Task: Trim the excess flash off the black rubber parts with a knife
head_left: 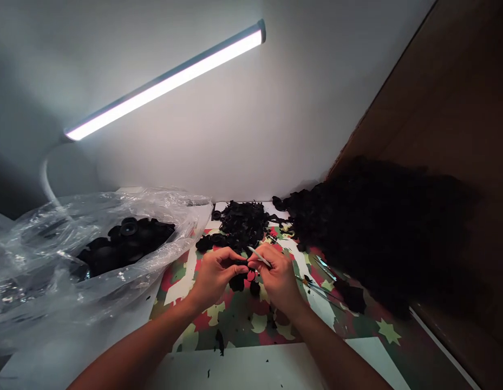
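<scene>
L hand [214,271]: centre of frame, closed; thumb + fingertips pinch a small black piece [242,264].
R hand [278,276]: just right of L, closed on a thin pale tool [259,256]; tip points up-left, right beside the piece.
Piece location: between both hands, held above the patterned mat [235,319], lower centre.
Step in hand (my read): working the tool on the piece's edge.
Doing it well: prob. pinch the piece close to the worked edge, brace the hands against each other, short light strokes, tool tip away from L fingertips, work under the lamp so black-on-black detail shows.
Lamp [165,81]: 1 LED bar, lit, upper left to upper centre.
Plastic bag [40,260]: 1, clear, crumpled, left of frame; black round parts [125,244] inside, too many and too dark to count.
Scrap pile [241,222]: 1, black offcuts, just above the hands.
Dark heap [373,227]: 1, large, right of frame; contents can't tell.
Spare tools [316,281]: at least 2 thin ones on the mat, right of R hand.
Loose black bits [237,283]: approx. 2 under the hands, plus crumbs.
Desk [251,368]: white, bottom centre, mat on top.
Hands: 2, same person.
</scene>
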Demonstrator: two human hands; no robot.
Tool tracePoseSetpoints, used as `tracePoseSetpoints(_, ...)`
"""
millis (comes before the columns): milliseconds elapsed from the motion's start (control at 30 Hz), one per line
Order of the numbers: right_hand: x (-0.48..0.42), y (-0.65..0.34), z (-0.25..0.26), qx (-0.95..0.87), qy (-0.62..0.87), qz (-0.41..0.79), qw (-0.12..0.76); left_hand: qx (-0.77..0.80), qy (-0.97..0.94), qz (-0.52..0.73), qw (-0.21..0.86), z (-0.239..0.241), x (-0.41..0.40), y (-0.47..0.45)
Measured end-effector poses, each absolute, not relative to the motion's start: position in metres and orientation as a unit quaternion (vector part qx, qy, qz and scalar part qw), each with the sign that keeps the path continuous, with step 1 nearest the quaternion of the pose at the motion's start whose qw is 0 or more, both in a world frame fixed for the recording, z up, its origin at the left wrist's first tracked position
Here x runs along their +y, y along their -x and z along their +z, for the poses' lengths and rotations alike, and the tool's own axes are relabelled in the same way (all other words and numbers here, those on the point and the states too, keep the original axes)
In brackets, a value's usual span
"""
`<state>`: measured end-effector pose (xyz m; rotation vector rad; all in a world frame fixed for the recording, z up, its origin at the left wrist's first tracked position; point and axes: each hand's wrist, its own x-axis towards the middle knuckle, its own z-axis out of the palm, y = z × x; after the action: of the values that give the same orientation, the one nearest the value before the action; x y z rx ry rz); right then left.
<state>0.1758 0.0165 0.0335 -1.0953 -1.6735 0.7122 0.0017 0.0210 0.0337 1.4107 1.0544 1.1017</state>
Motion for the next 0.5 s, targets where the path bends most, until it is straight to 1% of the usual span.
tracePoseSetpoints(67, 0.017, -0.171, 0.031, -0.684, 0.473, 0.266, 0.487, 0.444, -0.623, 0.46, 0.451, 0.031, 0.02, -0.004)
tracePoseSetpoints(167, 0.02, -0.166, 0.026, -0.654, 0.515, 0.277, 0.479, 0.441, -0.68, 0.479, 0.338, 0.027, 0.019, -0.008)
tracePoseSetpoints(233, 0.021, -0.161, 0.024, -0.636, 0.535, 0.284, 0.478, 0.425, -0.699, 0.491, 0.298, 0.024, 0.02, -0.009)
tracePoseSetpoints(367, 0.025, -0.158, 0.017, -0.612, 0.567, 0.288, 0.47, 0.407, -0.695, 0.517, 0.292, 0.024, 0.016, -0.01)
tracePoseSetpoints(500, 0.041, -0.175, 0.008, -0.571, 0.61, 0.287, 0.469, 0.344, -0.681, 0.55, 0.339, 0.029, 0.008, -0.008)
